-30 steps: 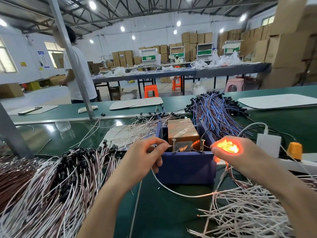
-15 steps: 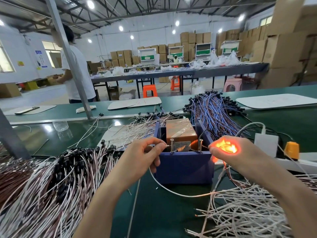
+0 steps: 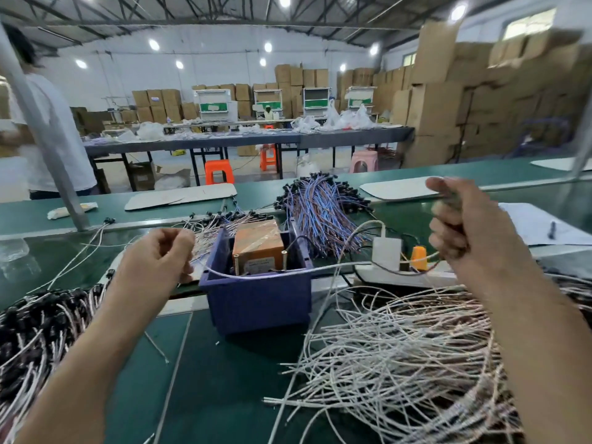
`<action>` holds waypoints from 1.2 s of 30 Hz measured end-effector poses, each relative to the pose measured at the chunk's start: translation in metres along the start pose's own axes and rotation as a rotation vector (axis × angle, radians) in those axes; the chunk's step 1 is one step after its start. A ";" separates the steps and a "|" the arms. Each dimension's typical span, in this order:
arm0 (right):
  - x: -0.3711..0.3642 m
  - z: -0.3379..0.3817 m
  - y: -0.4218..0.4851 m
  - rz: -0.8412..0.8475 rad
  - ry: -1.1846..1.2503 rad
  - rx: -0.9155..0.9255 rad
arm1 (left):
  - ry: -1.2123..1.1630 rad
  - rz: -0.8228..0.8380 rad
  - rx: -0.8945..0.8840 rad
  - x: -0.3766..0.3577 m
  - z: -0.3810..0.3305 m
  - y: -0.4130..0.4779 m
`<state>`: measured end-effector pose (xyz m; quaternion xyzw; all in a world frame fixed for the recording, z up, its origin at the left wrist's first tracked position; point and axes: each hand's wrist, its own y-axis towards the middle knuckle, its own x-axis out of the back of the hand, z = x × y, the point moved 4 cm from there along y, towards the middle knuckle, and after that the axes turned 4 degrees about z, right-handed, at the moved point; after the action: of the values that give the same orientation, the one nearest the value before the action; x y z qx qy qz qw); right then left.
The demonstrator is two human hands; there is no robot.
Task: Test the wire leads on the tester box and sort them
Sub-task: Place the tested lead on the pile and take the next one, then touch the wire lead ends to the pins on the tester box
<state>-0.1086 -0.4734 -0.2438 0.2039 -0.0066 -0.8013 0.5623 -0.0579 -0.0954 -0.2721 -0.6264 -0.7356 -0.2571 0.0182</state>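
A thin white wire lead (image 3: 320,268) sags over the front rim of the blue plastic tester box (image 3: 259,302), mid-surface on the green bench (image 3: 208,395). The left hand (image 3: 157,257) pinches one end in curled fingers; the right hand (image 3: 461,219) (blurred) closes round the other. Pulled sideways, it may snag a metal post (image 3: 236,265), or drop among the loose white leads (image 3: 400,347) by the right edge, muddling the sort.

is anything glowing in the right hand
No, the right hand grips one end of the white wire lead and no light shows between its fingers.
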 end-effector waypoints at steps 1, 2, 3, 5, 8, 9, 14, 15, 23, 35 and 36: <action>0.015 0.009 0.003 -0.035 0.102 -0.029 | -0.010 0.017 -0.009 -0.004 -0.006 -0.003; 0.032 0.015 0.006 -0.082 0.181 -0.058 | -0.016 0.048 -0.016 -0.011 -0.011 -0.007; 0.050 0.020 0.008 -0.136 0.239 -0.085 | -0.020 0.088 -0.015 -0.020 -0.014 -0.011; 0.083 0.024 0.011 -0.239 0.302 -0.120 | -0.049 0.185 0.008 -0.044 -0.016 -0.020; 0.124 0.024 0.010 -0.344 0.329 -0.145 | -0.049 0.341 0.065 -0.091 -0.011 -0.037; 0.136 0.023 0.010 -0.373 0.328 -0.145 | -0.050 0.387 0.090 -0.106 -0.009 -0.044; 0.175 0.026 0.008 -0.505 0.182 -0.125 | -0.002 0.552 0.165 -0.163 -0.008 -0.069; 0.178 0.028 0.007 -0.527 0.126 -0.119 | 0.018 0.584 0.177 -0.168 -0.008 -0.072; 0.154 0.054 -0.002 -0.553 -1.006 0.251 | 0.162 0.626 0.125 -0.135 -0.017 -0.068; -0.106 -0.001 -0.055 -0.103 -0.863 0.936 | 0.292 0.111 0.192 0.057 0.040 -0.012; -0.122 -0.010 -0.059 -0.077 -0.861 0.943 | 0.351 0.099 0.215 0.067 0.053 -0.010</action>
<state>-0.1236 -0.3393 -0.2284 0.0894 -0.5767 -0.7420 0.3299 -0.0661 -0.0135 -0.2978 -0.6021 -0.7125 -0.2812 0.2252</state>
